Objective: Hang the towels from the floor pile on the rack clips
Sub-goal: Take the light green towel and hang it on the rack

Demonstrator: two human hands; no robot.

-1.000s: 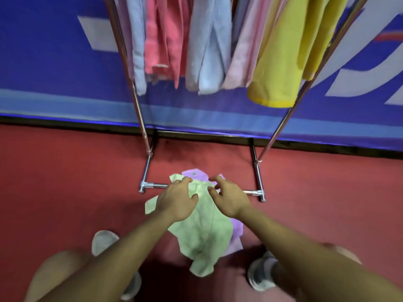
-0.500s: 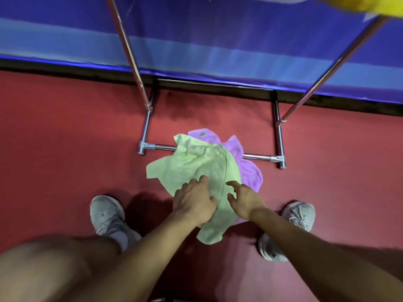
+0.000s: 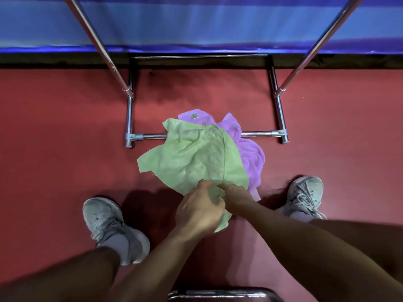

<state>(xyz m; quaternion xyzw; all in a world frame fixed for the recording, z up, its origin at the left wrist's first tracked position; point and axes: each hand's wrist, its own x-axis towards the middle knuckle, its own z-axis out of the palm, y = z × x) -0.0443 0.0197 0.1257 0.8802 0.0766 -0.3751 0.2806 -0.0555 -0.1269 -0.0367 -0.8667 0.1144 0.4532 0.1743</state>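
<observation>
view from above, looking down at a red carpeted floor (image 3: pixel 54 171). a crumpled light green cloth towel (image 3: pixel 192 158) lies in the middle of the floor, on top of a lilac terry towel (image 3: pixel 250 158) that shows along its far and right sides. both are draped over the near chrome bar of a metal clothes rack base (image 3: pixel 152 136). a small grey sewn-in label (image 3: pixel 194 115) sits near the far edge of the lilac towel; its print is too small to read.

both bare forearms reach in from the near edge and meet at the near corner of the green towel. the left hand (image 3: pixel 198 211) is back-up, its fingers curled down and its thumb folded in, bunching the green fabric in its grasp. the right hand (image 3: pixel 235 196) is just beside it, touching the same fold, one finger lying along the cloth; its other fingertips are hidden, so whether it grips cannot be told.

a grey laced sneaker (image 3: pixel 104 216) stands to the left of the pile and another grey sneaker (image 3: pixel 305 192) to the right. two slanted chrome poles (image 3: pixel 102 46) rise from the rack base in front of a blue striped banner (image 3: pixel 196 22) on the far wall. a dark metal rail (image 3: pixel 218 294) crosses the near edge.
</observation>
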